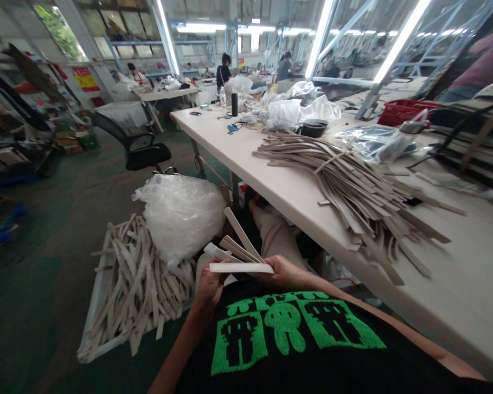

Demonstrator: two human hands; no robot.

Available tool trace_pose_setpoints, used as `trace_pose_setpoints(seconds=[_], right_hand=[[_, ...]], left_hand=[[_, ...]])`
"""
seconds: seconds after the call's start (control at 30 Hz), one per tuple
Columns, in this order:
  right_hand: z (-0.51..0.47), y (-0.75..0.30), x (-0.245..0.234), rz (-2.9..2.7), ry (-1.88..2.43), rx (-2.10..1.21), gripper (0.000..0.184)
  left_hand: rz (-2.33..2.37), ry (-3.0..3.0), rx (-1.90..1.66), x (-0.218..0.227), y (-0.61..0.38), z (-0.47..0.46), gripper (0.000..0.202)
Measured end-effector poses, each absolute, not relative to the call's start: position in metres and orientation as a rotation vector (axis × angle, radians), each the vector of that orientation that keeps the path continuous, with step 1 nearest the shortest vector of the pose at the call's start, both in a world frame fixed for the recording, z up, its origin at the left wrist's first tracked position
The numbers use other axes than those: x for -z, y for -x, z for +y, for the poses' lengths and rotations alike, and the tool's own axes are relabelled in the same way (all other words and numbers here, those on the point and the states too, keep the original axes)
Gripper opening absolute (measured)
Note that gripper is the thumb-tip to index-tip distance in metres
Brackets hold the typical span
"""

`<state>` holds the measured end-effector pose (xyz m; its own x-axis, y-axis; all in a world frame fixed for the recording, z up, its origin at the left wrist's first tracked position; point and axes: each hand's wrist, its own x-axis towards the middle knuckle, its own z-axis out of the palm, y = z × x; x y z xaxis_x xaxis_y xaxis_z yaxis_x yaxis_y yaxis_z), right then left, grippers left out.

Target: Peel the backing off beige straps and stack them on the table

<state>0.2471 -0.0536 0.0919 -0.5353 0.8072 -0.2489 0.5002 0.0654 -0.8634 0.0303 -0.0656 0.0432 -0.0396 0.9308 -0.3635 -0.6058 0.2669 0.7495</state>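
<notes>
Pale strips (242, 267) held before the black shirt (290, 347)

The left forearm (183, 336) is steep, and the left hand (211, 285) has a narrow grip on the front strip's left end. The right forearm (337, 288) slants along the shirt; the right hand (286, 271) has also a narrow grip, where the strips meet, beside the bench (287, 185)
</notes>
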Motion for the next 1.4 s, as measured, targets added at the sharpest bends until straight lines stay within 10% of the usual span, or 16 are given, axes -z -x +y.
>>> trace_pose_setpoints(seconds=[0.97, 1.4], right_hand=[[0.015, -0.232, -0.073, -1.626, 1.397, -1.776, 0.057], [0.049, -0.225, -0.031, -1.469, 1.044, -1.729, 0.035]], left_hand=[[1.016, -0.363, -1.148, -0.036, -0.037, -0.003, 0.036], [0.772, -0.338, -0.706, -0.05, -0.066, -0.019, 0.038]])
